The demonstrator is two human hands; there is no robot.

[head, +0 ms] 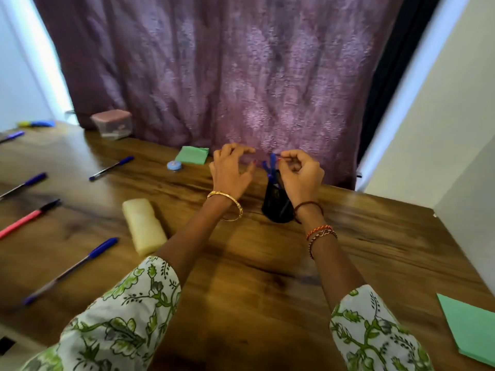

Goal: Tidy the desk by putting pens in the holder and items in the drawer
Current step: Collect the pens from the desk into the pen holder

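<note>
A black mesh pen holder (277, 206) stands at the back middle of the wooden desk (241, 277), with blue pens (272, 163) sticking up out of it. My right hand (301, 175) hovers over the holder, fingers curled, thumb and forefinger pinched right beside the pen tops; I cannot tell if they touch. My left hand (230, 170) hovers just left of the holder with fingers spread and nothing in it. Loose on the desk to the left lie blue pens (111, 168) (24, 184) (71, 270) (12, 136) and a pink pen (28, 219).
A cream block (144, 226) lies left of my left forearm. A green note pad (192, 155) and a small blue round case (174, 165) sit by the purple curtain. A lidded clear box (112, 124) and a blue marker (36, 123) are far left; green paper (471, 328) lies front right.
</note>
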